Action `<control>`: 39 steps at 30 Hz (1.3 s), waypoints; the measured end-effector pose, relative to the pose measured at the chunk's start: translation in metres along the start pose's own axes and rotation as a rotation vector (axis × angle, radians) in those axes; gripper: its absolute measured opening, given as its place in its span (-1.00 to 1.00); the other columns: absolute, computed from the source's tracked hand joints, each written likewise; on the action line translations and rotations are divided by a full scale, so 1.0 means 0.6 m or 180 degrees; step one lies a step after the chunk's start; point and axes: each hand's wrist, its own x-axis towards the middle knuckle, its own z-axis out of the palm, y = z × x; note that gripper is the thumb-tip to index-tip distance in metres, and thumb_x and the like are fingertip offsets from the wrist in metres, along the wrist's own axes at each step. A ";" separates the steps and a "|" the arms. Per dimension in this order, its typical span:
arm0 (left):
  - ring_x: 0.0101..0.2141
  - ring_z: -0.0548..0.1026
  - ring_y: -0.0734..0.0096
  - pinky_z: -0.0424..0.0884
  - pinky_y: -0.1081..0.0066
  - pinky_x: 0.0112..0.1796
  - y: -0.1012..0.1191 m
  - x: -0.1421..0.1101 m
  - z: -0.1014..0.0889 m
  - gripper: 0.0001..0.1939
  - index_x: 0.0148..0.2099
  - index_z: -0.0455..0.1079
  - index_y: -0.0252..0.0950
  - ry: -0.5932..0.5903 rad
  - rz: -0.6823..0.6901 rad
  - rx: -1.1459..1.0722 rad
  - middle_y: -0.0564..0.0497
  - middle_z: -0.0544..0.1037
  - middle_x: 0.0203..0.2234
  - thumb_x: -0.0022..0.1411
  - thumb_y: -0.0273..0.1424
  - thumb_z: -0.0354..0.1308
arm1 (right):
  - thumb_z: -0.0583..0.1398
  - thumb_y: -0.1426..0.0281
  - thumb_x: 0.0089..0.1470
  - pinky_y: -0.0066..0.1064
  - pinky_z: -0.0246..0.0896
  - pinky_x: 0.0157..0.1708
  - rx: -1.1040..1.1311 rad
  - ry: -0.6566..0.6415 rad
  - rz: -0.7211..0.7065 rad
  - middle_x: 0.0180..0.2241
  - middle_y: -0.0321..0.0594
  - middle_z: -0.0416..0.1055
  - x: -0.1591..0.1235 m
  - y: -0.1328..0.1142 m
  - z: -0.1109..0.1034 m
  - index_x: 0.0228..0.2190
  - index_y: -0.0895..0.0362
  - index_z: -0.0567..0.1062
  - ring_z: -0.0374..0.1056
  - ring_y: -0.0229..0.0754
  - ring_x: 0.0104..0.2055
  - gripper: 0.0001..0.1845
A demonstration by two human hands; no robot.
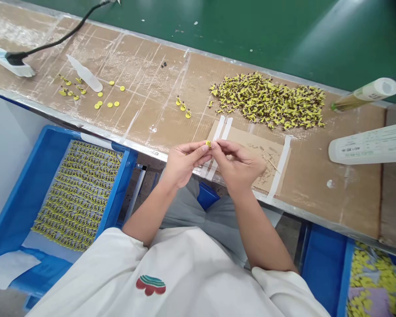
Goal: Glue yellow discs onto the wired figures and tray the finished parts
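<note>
My left hand is closed in a pinch on a small yellow disc just above the table's front edge. My right hand meets it there, thumb and fingertips pressed together against the disc's right side; what they grip is too small and covered to make out. Beneath the hands lies a cardboard sheet with white tape strips, brown marks and a thin wooden stick. Behind it spreads a heap of tiny yellow and brown figures. Several figures on yellow discs stand left of the heap.
Loose yellow discs lie farther left beside a white plastic piece and a power strip. Two bottles occupy the right. Below left, a blue crate holds rows of figures; another crate holds yellow pieces.
</note>
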 end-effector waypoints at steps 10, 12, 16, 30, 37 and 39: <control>-0.10 0.64 0.31 0.52 0.44 -0.02 0.013 0.006 -0.022 -0.79 -0.15 0.60 -0.34 -0.0199 0.0013 -0.0235 -0.13 0.66 -0.12 0.17 -0.37 0.36 | 0.38 0.28 0.02 -0.39 0.49 -0.32 0.0423 0.0092 0.0430 -0.37 -0.24 0.61 0.003 0.003 0.037 -0.29 0.13 0.63 0.52 -0.24 -0.39 -0.79; -0.07 0.63 0.26 0.52 0.41 -0.01 0.018 0.008 -0.024 -0.80 -0.14 0.58 -0.36 -0.0141 -0.0044 -0.0292 -0.17 0.65 -0.10 0.22 -0.36 0.31 | 0.38 0.28 0.02 -0.40 0.48 -0.34 0.0575 0.0069 0.0502 -0.39 -0.25 0.60 0.012 0.002 0.044 -0.30 0.13 0.63 0.52 -0.24 -0.40 -0.79; -0.04 0.62 0.21 0.51 0.34 0.03 0.028 0.021 -0.037 -0.76 -0.14 0.56 -0.39 0.0105 -0.0190 -0.0473 -0.22 0.65 -0.13 0.32 -0.31 0.20 | 0.34 0.22 0.07 -0.41 0.46 -0.37 0.0357 -0.0079 0.0301 -0.37 -0.24 0.60 0.046 0.009 0.062 -0.29 0.13 0.62 0.51 -0.23 -0.40 -0.76; 0.09 0.53 0.17 0.43 0.26 0.13 0.055 0.041 -0.093 -0.63 -0.22 0.52 -0.39 0.0386 -0.0113 -0.1021 -0.25 0.64 -0.13 0.30 -0.19 0.04 | 0.14 0.30 0.22 -0.26 0.30 -0.16 -0.2293 -0.1193 -0.0672 -0.25 -0.10 0.59 0.095 0.087 0.142 -0.11 0.12 0.58 0.50 -0.02 -0.18 -0.70; 0.10 0.52 0.18 0.44 0.26 0.12 0.054 0.040 -0.093 -0.65 -0.24 0.52 -0.38 0.0357 -0.0105 -0.1070 -0.23 0.64 -0.14 0.28 -0.21 0.04 | 0.18 0.29 0.19 -0.25 0.31 -0.16 -0.2334 -0.1170 -0.0572 -0.22 -0.14 0.60 0.093 0.089 0.142 -0.10 0.08 0.58 0.51 0.00 -0.17 -0.72; 0.08 0.53 0.19 0.44 0.27 0.12 0.053 0.039 -0.094 -0.64 -0.25 0.52 -0.38 0.0332 -0.0097 -0.1079 -0.22 0.64 -0.14 0.29 -0.21 0.03 | 0.20 0.29 0.19 -0.25 0.32 -0.16 -0.2337 -0.1161 -0.0557 -0.21 -0.15 0.60 0.094 0.092 0.143 -0.10 0.08 0.58 0.51 0.00 -0.16 -0.72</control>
